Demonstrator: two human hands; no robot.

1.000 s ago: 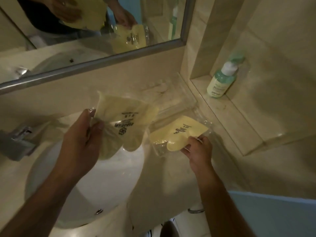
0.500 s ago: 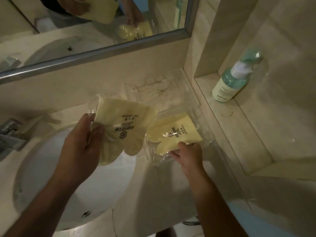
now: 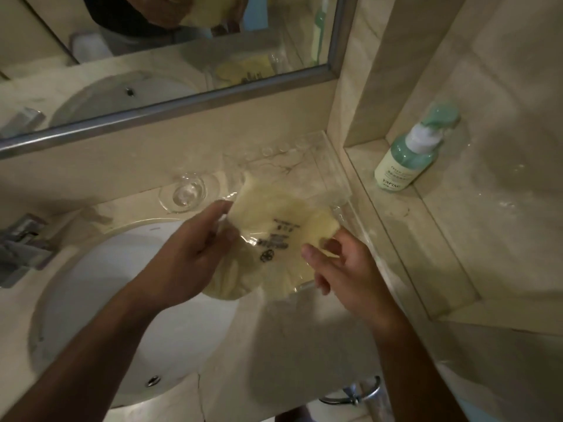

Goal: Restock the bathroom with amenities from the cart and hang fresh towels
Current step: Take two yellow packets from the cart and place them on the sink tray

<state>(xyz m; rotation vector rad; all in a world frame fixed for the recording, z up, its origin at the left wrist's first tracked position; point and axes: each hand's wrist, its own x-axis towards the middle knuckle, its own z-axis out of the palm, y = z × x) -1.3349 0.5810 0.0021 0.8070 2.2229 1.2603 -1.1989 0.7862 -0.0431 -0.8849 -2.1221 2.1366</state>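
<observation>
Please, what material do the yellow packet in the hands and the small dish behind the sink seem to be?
Yellow packet: soft yellow contents, maybe cloth, in a clear glossy plastic wrapper; it crinkles and reflects light. Small dish: clear glass or hard plastic; the counter shows through it.

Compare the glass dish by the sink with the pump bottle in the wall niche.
The glass dish is clear, low and round; the pump bottle is green, tall and labelled. The dish sits on the counter behind the sink; the bottle stands on the niche ledge. Neither is being touched.
</observation>
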